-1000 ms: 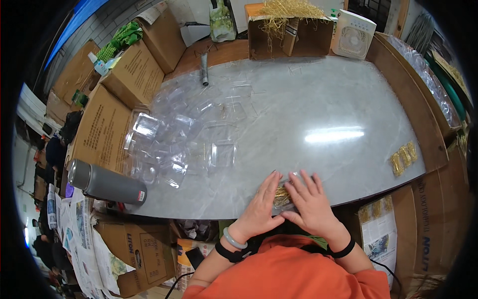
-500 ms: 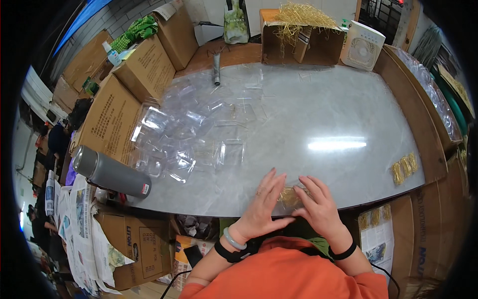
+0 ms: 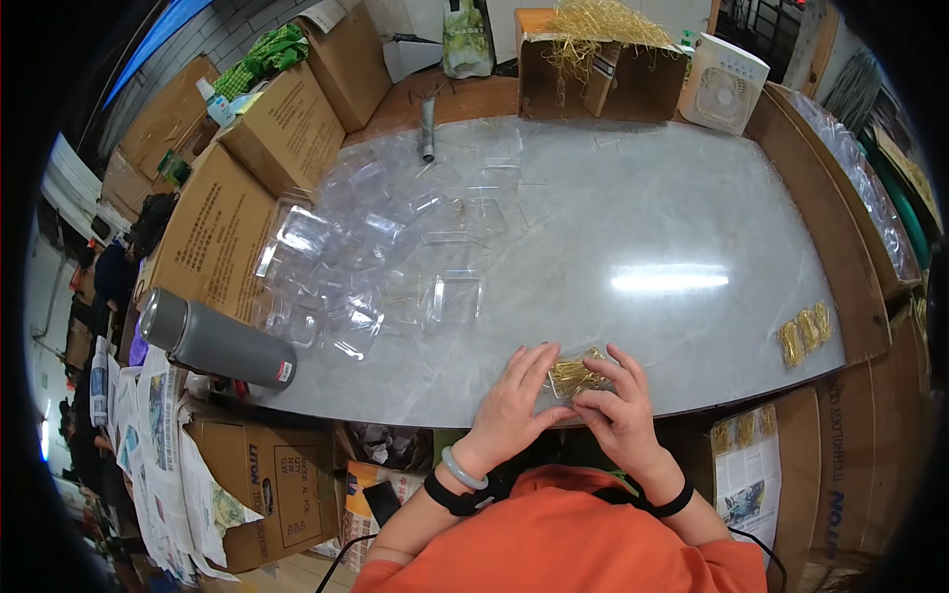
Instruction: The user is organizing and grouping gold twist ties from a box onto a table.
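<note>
At the near edge of the table, a small clear plastic box [image 3: 547,388] holds a bundle of thin gold wire pieces [image 3: 577,376]. My left hand [image 3: 509,400] lies along the left side of the box, with its thumb stretched across the near side. My right hand [image 3: 621,410] has bent fingers at the right end, touching the box and the gold pieces. Both hands close on the box from either side. Left of them, many clear plastic boxes and lids [image 3: 376,242] lie in a loose, overlapping heap.
A grey thermos [image 3: 232,346] lies tilted at the left table edge. Small gold bundles [image 3: 806,334] sit at the right edge. At the back stand an open carton [image 3: 643,94] topped with gold wire and a white fan [image 3: 725,84]. Cardboard boxes [image 3: 287,128] line the left side.
My hands have drawn in around the box, and the right fingers have curled more. The gold pieces and the box show more plainly. The view has shifted slightly.
</note>
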A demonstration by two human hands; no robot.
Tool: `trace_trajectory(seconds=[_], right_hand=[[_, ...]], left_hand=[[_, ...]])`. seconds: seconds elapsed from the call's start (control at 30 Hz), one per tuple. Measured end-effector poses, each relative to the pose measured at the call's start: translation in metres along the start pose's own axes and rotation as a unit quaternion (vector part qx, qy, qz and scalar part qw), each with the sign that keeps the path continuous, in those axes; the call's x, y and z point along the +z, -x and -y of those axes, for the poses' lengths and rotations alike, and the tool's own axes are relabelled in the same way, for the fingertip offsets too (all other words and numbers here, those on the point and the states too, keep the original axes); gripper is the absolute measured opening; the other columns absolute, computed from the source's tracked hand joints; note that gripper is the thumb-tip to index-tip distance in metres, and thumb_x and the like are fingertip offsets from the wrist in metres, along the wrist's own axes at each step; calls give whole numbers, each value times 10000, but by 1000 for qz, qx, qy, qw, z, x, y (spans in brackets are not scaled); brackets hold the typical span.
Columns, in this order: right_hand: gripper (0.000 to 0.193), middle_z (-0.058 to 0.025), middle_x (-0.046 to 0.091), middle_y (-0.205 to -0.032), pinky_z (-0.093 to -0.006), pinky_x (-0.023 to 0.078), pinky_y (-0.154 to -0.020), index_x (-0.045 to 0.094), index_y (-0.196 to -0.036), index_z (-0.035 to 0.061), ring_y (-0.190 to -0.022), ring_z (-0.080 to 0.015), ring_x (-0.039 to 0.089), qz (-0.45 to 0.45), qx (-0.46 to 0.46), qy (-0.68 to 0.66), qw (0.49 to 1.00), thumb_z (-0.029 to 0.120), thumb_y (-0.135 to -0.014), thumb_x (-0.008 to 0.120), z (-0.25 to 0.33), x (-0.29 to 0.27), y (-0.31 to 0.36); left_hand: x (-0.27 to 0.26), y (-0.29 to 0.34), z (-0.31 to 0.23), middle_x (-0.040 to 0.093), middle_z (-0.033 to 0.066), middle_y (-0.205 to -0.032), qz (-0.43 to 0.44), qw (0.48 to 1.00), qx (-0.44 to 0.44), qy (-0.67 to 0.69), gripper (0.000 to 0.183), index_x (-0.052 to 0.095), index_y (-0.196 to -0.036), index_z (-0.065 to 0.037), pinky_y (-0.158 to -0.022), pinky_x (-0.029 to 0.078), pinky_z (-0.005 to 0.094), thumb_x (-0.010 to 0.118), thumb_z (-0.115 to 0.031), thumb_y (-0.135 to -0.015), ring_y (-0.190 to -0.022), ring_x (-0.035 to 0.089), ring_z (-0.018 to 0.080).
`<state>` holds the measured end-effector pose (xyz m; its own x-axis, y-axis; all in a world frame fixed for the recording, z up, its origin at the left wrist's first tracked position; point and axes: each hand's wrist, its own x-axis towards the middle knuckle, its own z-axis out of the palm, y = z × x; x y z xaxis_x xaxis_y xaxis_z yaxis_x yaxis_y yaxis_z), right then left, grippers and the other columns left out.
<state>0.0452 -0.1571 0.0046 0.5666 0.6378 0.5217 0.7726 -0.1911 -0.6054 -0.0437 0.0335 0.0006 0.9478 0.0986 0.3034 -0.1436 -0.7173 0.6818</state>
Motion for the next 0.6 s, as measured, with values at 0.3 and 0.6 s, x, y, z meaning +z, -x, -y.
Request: trace_trajectory(seconds=[0.3, 0.6], right_hand=[[274, -137, 624, -1300, -527, 373, -1100, 683, -1090, 75, -1346, -392, 463, -81, 73, 102, 989, 73, -827, 756, -4, -4, -3], [590, -196, 427, -1551, -630, 122, -1202, 418, -1501, 26, -1497, -373, 308, 136, 36, 114, 983, 289, -1002, 591, 15, -19, -12]], left_hand=[[-4, -3, -4, 483, 184, -1455, 7, 1000, 25, -14, 801, 435, -1477, -20, -1150, 391, 486, 815, -268, -816, -1322, 491, 417], [-6, 1, -5, 474, 197, -1460, 12, 1000, 0, 17, 807, 399, -1493, -13, -1159, 379, 482, 796, -245, -831, -1352, 459, 422]])
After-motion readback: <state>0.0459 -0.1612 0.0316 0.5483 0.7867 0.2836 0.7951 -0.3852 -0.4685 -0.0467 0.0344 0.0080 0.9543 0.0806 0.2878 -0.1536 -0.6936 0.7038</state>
